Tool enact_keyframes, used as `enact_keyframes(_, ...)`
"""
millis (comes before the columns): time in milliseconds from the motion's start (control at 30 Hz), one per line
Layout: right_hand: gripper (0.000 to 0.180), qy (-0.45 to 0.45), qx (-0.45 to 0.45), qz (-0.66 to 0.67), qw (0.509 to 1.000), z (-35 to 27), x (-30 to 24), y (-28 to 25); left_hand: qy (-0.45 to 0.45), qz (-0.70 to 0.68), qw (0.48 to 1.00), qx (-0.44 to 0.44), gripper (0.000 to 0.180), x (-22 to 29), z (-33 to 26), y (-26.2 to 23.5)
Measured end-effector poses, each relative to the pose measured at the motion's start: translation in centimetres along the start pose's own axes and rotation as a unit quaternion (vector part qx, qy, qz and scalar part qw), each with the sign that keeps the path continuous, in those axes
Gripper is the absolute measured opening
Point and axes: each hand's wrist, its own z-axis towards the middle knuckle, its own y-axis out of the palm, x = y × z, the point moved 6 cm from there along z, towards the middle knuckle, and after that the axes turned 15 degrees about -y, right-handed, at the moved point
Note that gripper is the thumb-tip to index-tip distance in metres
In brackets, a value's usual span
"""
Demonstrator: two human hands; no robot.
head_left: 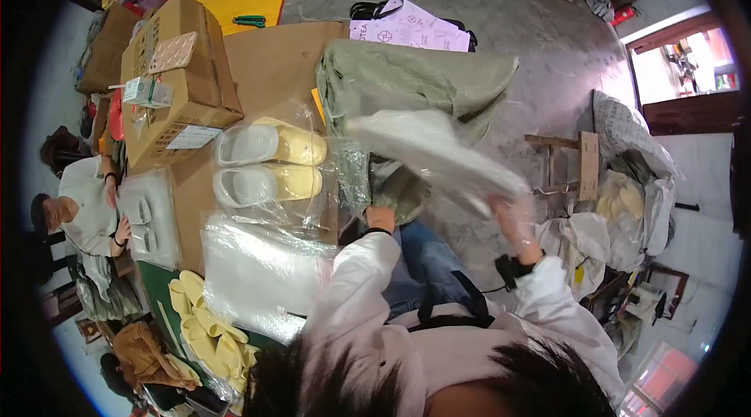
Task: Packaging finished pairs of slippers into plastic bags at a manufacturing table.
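A long, whitish see-through plastic bag (438,152), smeared by motion, stretches over a grey-green woven sack (415,65). My right hand (514,220), blurred too, grips its near right end. Something pale seems to be in the bag, but its kind is not clear. Low at the sack's near edge, my left hand (381,219) is closed on the sack's rim, its fingers partly hidden. Left of the sack, a pair of pale yellow slippers (301,143) lies in clear plastic on the cardboard-covered table (270,65). Nearer me lies a stack of clear plastic bags (262,260).
A cardboard box (184,65) stands at the left, with a small carton (147,93) on it. Loose yellow slippers (211,331) are heaped at the near left. Another person (86,202) works at far left. Right are a wooden stool (585,167) and white sacks (579,241).
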Motion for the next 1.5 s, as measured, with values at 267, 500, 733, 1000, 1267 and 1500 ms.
enact_keyframes(267, 0.037, -0.136, -0.153, -0.268, 0.941, 3.0, 3.9, 6.0, 0.153, 0.073, 0.985, 0.020, 0.024, -1.6, -7.3, -5.1)
enact_keyframes(500, 0.047, -0.288, -0.297, -0.513, 0.752, 6.0, 4.1, 14.7, 0.150, 0.068, 0.984, 0.066, 0.021, -0.9, -10.6, -6.3)
enact_keyframes(733, 0.073, -0.258, -0.204, -0.047, 0.943, 6.6, -7.2, 26.0, 0.089, -0.048, 0.993, 0.060, 0.022, -3.5, -9.7, -4.9)
enact_keyframes(1000, 0.086, 0.157, -0.064, -0.055, 0.984, 10.5, 1.3, 36.3, 0.038, -0.230, 0.948, 0.217, 0.027, -3.6, -9.0, -3.1)
enact_keyframes(1267, 0.018, -0.021, -0.349, 0.093, 0.932, 8.4, 2.3, 39.7, 0.053, -0.233, 0.956, 0.170, 0.027, -3.8, -10.0, -4.4)
enact_keyframes(1500, 0.002, 0.175, -0.368, 0.587, 0.699, 1.9, -13.6, 30.5, 0.119, -0.339, 0.880, 0.310, 0.032, -3.9, -9.4, -4.5)
